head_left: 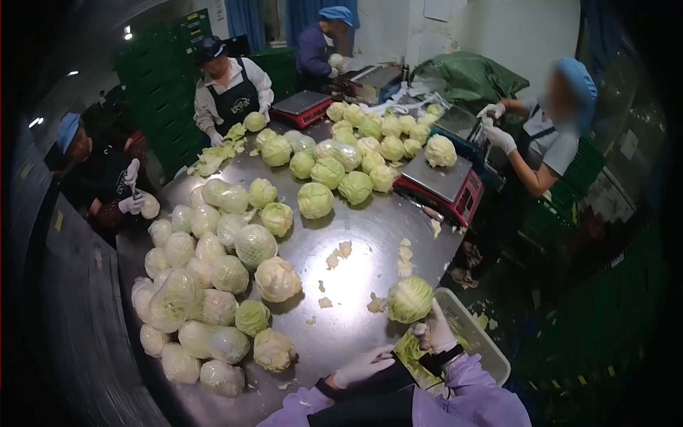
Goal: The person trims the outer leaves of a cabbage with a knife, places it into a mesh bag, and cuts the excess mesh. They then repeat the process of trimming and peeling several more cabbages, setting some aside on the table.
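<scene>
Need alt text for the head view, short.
Two white-gloved hands at the near edge of a steel table: the left hand lies flat on it, the right hand sits beside a green cabbage next to a white crate. Dozens more cabbages and two scales sit on the table; four other workers stand around it.

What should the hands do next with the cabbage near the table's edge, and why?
Probably bring the left hand up to steady the cabbage. It sits loose near the table edge, the right hand beside it grips a small tool, and the left hand lies flat, away from it.
</scene>
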`<state>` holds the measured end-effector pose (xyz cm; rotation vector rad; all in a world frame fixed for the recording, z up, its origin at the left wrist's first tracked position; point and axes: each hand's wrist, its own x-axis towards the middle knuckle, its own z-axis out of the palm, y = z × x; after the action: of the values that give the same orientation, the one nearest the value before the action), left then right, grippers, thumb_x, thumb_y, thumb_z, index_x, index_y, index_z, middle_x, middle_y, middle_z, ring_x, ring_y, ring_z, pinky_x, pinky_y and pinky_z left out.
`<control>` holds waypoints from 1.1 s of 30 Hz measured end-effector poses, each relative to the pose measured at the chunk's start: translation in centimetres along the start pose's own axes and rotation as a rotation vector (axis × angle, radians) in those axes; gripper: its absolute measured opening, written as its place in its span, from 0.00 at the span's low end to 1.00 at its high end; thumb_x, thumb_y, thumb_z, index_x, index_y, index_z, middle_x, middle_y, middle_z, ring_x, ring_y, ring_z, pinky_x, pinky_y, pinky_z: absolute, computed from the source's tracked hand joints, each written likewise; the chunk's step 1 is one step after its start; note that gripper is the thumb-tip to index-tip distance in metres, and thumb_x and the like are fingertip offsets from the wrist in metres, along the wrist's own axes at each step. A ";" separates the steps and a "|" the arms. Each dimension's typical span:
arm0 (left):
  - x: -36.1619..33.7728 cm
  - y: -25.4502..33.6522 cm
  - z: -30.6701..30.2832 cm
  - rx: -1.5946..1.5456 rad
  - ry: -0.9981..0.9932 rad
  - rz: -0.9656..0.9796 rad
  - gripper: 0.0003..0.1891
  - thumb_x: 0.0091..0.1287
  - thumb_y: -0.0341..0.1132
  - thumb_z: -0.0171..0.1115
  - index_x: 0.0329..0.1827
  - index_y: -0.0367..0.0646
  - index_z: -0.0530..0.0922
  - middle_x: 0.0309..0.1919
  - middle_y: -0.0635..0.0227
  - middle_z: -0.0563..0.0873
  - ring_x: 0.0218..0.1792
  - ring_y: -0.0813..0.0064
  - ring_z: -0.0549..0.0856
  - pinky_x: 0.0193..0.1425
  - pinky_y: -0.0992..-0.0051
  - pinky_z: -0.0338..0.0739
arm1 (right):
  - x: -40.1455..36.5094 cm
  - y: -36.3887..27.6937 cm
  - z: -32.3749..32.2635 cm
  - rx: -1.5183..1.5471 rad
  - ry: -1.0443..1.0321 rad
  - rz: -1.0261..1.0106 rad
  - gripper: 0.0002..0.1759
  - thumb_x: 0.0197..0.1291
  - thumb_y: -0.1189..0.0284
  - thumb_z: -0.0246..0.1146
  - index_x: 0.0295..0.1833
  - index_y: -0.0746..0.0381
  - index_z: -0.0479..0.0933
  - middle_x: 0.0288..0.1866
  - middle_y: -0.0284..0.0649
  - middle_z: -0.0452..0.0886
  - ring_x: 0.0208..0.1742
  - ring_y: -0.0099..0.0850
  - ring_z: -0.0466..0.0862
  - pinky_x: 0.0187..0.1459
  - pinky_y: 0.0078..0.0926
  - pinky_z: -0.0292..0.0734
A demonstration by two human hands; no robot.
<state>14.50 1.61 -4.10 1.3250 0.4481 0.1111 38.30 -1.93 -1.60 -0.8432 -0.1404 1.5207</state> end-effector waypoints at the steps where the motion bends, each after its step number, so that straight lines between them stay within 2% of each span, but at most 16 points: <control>1: -1.1 0.7 -1.1 -0.084 0.108 -0.071 0.28 0.73 0.39 0.55 0.71 0.35 0.61 0.63 0.57 0.74 0.64 0.71 0.74 0.67 0.74 0.68 | 0.8 0.7 0.2 -0.026 -0.021 0.019 0.31 0.68 0.45 0.50 0.68 0.53 0.66 0.50 0.37 0.77 0.23 0.22 0.68 0.22 0.19 0.66; 2: -2.6 1.3 -2.1 -0.116 0.192 -0.017 0.27 0.73 0.38 0.55 0.71 0.35 0.61 0.62 0.58 0.75 0.62 0.71 0.75 0.66 0.75 0.68 | 2.1 1.4 -0.1 -0.019 -0.009 0.051 0.32 0.67 0.45 0.51 0.69 0.53 0.65 0.53 0.38 0.77 0.27 0.24 0.72 0.24 0.22 0.70; 5: -7.5 2.9 -4.5 -0.119 0.361 0.042 0.25 0.73 0.35 0.54 0.70 0.35 0.63 0.60 0.59 0.77 0.60 0.73 0.77 0.65 0.75 0.69 | 7.6 2.1 0.2 0.063 -0.134 0.166 0.30 0.67 0.48 0.52 0.66 0.56 0.67 0.42 0.35 0.79 0.22 0.23 0.73 0.21 0.19 0.73; 7: -10.0 4.3 -5.0 -0.089 0.450 0.047 0.24 0.73 0.33 0.54 0.69 0.36 0.64 0.59 0.59 0.78 0.59 0.73 0.78 0.64 0.74 0.70 | 11.4 1.4 3.3 -0.108 -0.012 -0.036 0.28 0.68 0.48 0.51 0.63 0.56 0.70 0.36 0.33 0.80 0.19 0.21 0.73 0.16 0.16 0.70; 9: -11.9 5.1 -5.1 -0.306 0.812 0.066 0.20 0.69 0.31 0.59 0.63 0.38 0.72 0.52 0.60 0.82 0.52 0.71 0.81 0.58 0.74 0.74 | 13.2 -1.7 8.9 -0.150 -0.015 -0.007 0.28 0.67 0.45 0.49 0.61 0.55 0.72 0.26 0.29 0.78 0.13 0.20 0.72 0.12 0.15 0.66; 10: -12.4 4.0 -6.2 -0.307 0.822 0.073 0.20 0.69 0.31 0.59 0.63 0.38 0.72 0.52 0.60 0.82 0.52 0.71 0.81 0.58 0.74 0.74 | 15.8 -2.4 8.7 -0.235 -0.006 -0.035 0.29 0.67 0.43 0.48 0.59 0.54 0.73 0.21 0.28 0.76 0.11 0.20 0.70 0.10 0.15 0.65; 12: -13.0 1.3 -8.0 0.358 1.175 0.292 0.13 0.69 0.30 0.58 0.54 0.37 0.75 0.41 0.61 0.83 0.36 0.72 0.82 0.39 0.73 0.79 | 20.1 -4.6 10.3 -0.322 0.030 -0.029 0.33 0.64 0.37 0.46 0.55 0.53 0.74 0.13 0.28 0.70 0.07 0.21 0.67 0.08 0.16 0.64; 14: -13.1 1.4 -8.5 0.395 1.228 0.311 0.12 0.69 0.28 0.57 0.54 0.37 0.75 0.39 0.63 0.82 0.33 0.75 0.81 0.36 0.75 0.78 | 25.0 -6.5 11.2 -0.352 0.013 -0.173 0.36 0.62 0.34 0.46 0.52 0.55 0.75 0.13 0.30 0.71 0.06 0.24 0.67 0.09 0.19 0.62; 19: -12.7 0.2 -9.2 0.487 1.318 0.313 0.10 0.69 0.25 0.55 0.52 0.38 0.75 0.33 0.66 0.79 0.28 0.80 0.78 0.30 0.79 0.76 | 31.6 -11.4 16.3 -0.083 0.056 -0.215 0.32 0.62 0.40 0.56 0.46 0.61 0.78 0.17 0.29 0.73 0.12 0.22 0.71 0.12 0.22 0.64; 23: -12.4 5.5 -9.4 0.870 1.414 0.298 0.09 0.62 0.24 0.59 0.44 0.39 0.79 0.35 0.58 0.81 0.37 0.61 0.81 0.44 0.66 0.76 | 32.8 -8.4 19.9 -0.506 0.016 -0.297 0.28 0.66 0.49 0.56 0.50 0.66 0.76 0.21 0.31 0.75 0.12 0.21 0.69 0.13 0.21 0.67; 25: -11.9 4.5 -9.7 0.765 1.413 0.245 0.10 0.58 0.23 0.60 0.43 0.40 0.80 0.37 0.55 0.81 0.41 0.54 0.80 0.50 0.62 0.74 | 35.0 -6.0 20.9 -0.637 -0.043 -0.231 0.31 0.61 0.50 0.64 0.55 0.67 0.72 0.33 0.40 0.80 0.20 0.21 0.75 0.19 0.19 0.69; 27: -11.5 3.5 -10.2 0.848 1.408 0.244 0.11 0.58 0.24 0.60 0.44 0.40 0.81 0.37 0.55 0.82 0.41 0.55 0.80 0.49 0.63 0.75 | 38.2 -3.9 21.6 -1.044 -0.079 -0.403 0.37 0.56 0.49 0.67 0.60 0.66 0.69 0.38 0.46 0.83 0.30 0.30 0.82 0.29 0.28 0.77; 28: -11.4 3.4 -10.4 0.865 1.403 0.231 0.12 0.58 0.24 0.60 0.45 0.41 0.81 0.37 0.56 0.82 0.41 0.54 0.80 0.49 0.62 0.75 | 39.3 -2.9 22.1 -1.034 -0.077 -0.398 0.37 0.56 0.49 0.67 0.60 0.66 0.69 0.38 0.46 0.83 0.30 0.30 0.82 0.29 0.28 0.77; 30: -11.1 3.2 -10.5 0.847 1.409 0.221 0.12 0.58 0.24 0.60 0.45 0.41 0.81 0.37 0.56 0.83 0.41 0.54 0.80 0.49 0.61 0.75 | 41.2 -2.1 23.3 -1.819 0.105 -1.051 0.49 0.47 0.36 0.65 0.60 0.68 0.71 0.42 0.49 0.84 0.36 0.40 0.86 0.38 0.33 0.80; 31: -11.0 3.1 -10.6 0.820 1.423 0.219 0.12 0.58 0.24 0.60 0.45 0.41 0.82 0.37 0.56 0.83 0.41 0.54 0.80 0.50 0.61 0.75 | 41.4 -2.4 23.6 -1.814 0.110 -1.039 0.49 0.47 0.36 0.65 0.60 0.68 0.71 0.42 0.49 0.84 0.36 0.40 0.86 0.38 0.33 0.80; 33: -11.1 2.7 -10.8 0.844 1.414 0.193 0.13 0.58 0.24 0.61 0.46 0.42 0.82 0.38 0.56 0.83 0.42 0.54 0.80 0.50 0.60 0.74 | 41.1 -3.6 25.0 -2.066 0.054 -0.472 0.58 0.38 0.31 0.66 0.62 0.69 0.70 0.46 0.55 0.83 0.47 0.50 0.83 0.49 0.39 0.78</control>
<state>0.84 8.47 -0.54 1.9614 1.6814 1.1636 31.07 45.65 1.30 -2.1215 -1.9031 0.4094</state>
